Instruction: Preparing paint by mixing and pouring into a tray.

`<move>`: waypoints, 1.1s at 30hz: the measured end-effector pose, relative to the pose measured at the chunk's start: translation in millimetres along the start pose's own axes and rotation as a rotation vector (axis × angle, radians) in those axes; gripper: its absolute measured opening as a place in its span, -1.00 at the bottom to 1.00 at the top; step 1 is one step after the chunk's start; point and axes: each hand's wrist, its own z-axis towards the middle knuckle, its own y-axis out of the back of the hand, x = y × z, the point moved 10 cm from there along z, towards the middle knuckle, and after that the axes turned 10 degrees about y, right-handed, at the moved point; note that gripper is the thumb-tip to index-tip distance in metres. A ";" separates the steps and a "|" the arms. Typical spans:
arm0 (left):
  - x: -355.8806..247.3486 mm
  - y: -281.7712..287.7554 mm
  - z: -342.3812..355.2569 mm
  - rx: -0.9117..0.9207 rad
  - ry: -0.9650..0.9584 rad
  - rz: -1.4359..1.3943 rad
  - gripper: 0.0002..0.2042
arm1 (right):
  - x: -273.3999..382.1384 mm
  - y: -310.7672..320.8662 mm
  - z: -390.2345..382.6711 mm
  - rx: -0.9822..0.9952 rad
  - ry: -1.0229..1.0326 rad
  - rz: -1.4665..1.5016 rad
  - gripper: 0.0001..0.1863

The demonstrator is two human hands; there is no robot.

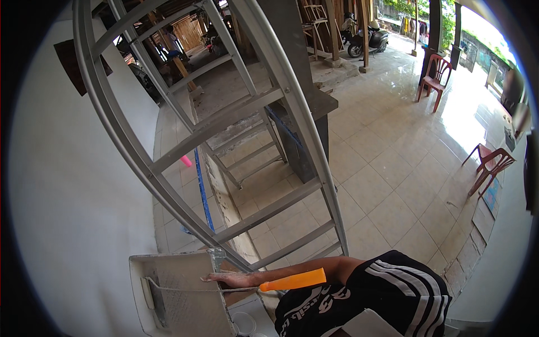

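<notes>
My right hand (231,279) reaches in from the right and closes over the near right rim of a paint tray (185,314), which is pale and crusted with paint. Its thumb side shows on top; the other fingers are mostly hidden. A paint roller lies across the tray. Its white roller sleeve (147,293) rests inside on the left, its thin metal rod runs just below my hand, and its orange handle (293,279) sticks out past the rim over my forearm. My left hand is out of view.
A metal ladder (247,112) leans close in front. On the left is a white wall (67,168). A clear plastic tub (244,322) sits beside the tray. A dark pillar (306,140), two red chairs (435,81) and a parked motorbike (370,42) stand on the floor beyond.
</notes>
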 end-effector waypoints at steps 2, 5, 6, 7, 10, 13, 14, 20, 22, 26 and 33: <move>-0.1 13.6 15.4 -0.030 0.015 -0.016 -0.38 | 8.5 -0.5 2.7 -0.019 0.090 0.019 -0.42; -7.9 37.7 46.4 -0.061 0.034 -0.038 -0.39 | -8.9 -11.6 -27.6 0.047 -0.553 0.919 -0.18; -9.0 44.9 56.5 -0.073 0.043 -0.047 -0.39 | -12.0 2.5 -43.9 0.064 -0.616 0.776 -0.10; -9.2 53.2 65.6 -0.075 0.050 -0.050 -0.39 | -3.1 19.7 -51.1 -0.036 -0.729 0.775 -0.07; -9.9 69.0 99.5 -0.028 0.053 -0.008 -0.43 | 34.1 101.2 -69.9 -0.235 -0.759 0.312 -0.28; 1.5 99.5 137.2 0.018 0.106 -0.085 -0.49 | 94.3 171.5 -59.7 -0.602 -0.673 -0.150 -0.56; -3.6 106.6 149.4 0.038 0.046 0.060 -0.52 | 110.0 189.3 -55.8 -0.741 -0.596 -0.273 -0.62; -21.8 91.5 189.0 0.176 -0.288 0.528 -0.58 | 113.8 222.4 -20.0 -0.738 -0.507 -1.142 -0.76; -17.6 86.1 197.5 0.222 -0.279 0.598 -0.58 | 69.2 232.6 -32.1 -0.753 -0.580 -1.160 -0.77; 16.9 88.3 238.9 0.195 0.091 0.255 -0.51 | 33.0 241.9 -40.9 -0.700 -1.007 -1.205 -0.61; 80.2 79.8 310.9 0.304 0.399 -0.015 -0.43 | 36.9 243.4 -47.6 -0.629 -1.106 -1.487 -0.56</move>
